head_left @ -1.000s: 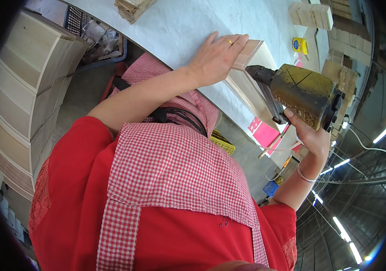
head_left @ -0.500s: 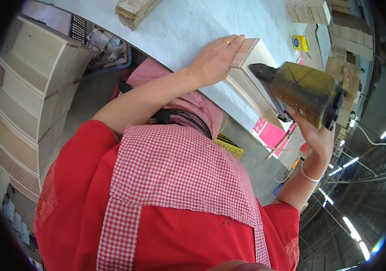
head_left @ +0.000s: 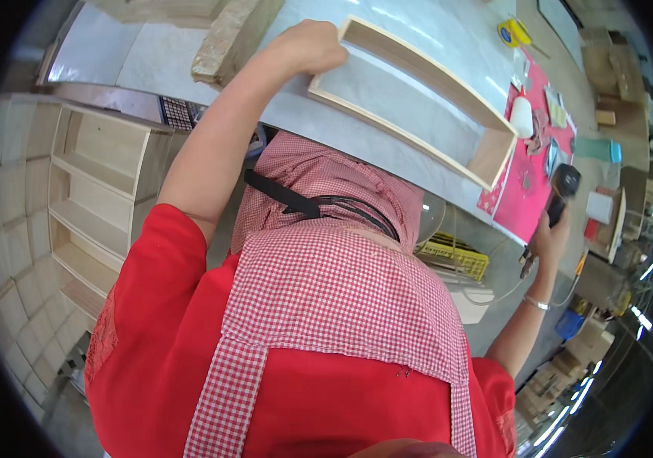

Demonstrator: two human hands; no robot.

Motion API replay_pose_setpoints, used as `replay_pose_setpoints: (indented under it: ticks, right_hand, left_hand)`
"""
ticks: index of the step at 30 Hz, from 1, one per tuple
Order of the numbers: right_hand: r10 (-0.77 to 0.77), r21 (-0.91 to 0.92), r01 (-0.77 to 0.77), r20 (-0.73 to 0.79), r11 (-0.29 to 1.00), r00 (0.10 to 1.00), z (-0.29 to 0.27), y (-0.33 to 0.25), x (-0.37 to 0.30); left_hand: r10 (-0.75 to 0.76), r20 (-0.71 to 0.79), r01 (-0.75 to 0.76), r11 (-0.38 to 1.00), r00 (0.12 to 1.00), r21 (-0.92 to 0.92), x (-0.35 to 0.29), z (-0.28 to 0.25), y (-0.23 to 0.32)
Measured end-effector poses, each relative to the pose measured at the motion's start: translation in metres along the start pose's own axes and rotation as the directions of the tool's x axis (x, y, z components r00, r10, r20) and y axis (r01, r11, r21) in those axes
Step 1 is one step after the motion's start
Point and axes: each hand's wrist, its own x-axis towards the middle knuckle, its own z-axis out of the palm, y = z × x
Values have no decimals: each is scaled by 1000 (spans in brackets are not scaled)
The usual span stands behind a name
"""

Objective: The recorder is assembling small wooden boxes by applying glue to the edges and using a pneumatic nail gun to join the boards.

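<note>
A long, pale wooden frame [head_left: 494, 155] lies on the light table, open through its middle so that the tabletop shows inside. At its left end is my left hand [head_left: 307, 47], fingers curled over the short side and gripping it. Off to the right, apart from the frame, my right hand [head_left: 550, 235] is wrapped round the handle of a dark nail gun [head_left: 565, 183]. The gun is held by the table's right edge, over the end of a pink mat [head_left: 521, 206], and is seen nearly end-on. A thin hose runs below that hand.
A wrapped wood bundle [head_left: 238, 38] lies left of the frame. On the mat are a white bottle [head_left: 522, 118] and small items; a yellow tub [head_left: 513, 33] sits beyond. Stacked wooden boxes [head_left: 101, 172] stand at left, a yellow crate [head_left: 456, 256] under the table.
The frame has gone from tilted up on edge to flat on the table. The nail gun has moved away from it to the right, while my left hand has shifted left with the frame's end.
</note>
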Motion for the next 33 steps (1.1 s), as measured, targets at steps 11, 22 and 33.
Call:
replay_pose_setpoints:
  ticks: [11, 22, 33]
  right_hand:
    - [363, -180, -354, 14, 918, 932, 90, -24, -7]
    - [244, 711, -200, 42, 674, 969, 98, -132, -44]
    - [55, 846, 54, -98, 531, 994, 44, -159, 28]
  left_hand:
    - [-96, 130, 99, 995, 987, -23, 11, -3, -8]
    - [-240, -91, 102, 685, 967, -721, -66, 46, -42]
    - [11, -387, -252, 776, 922, -579, -46, -7, 4]
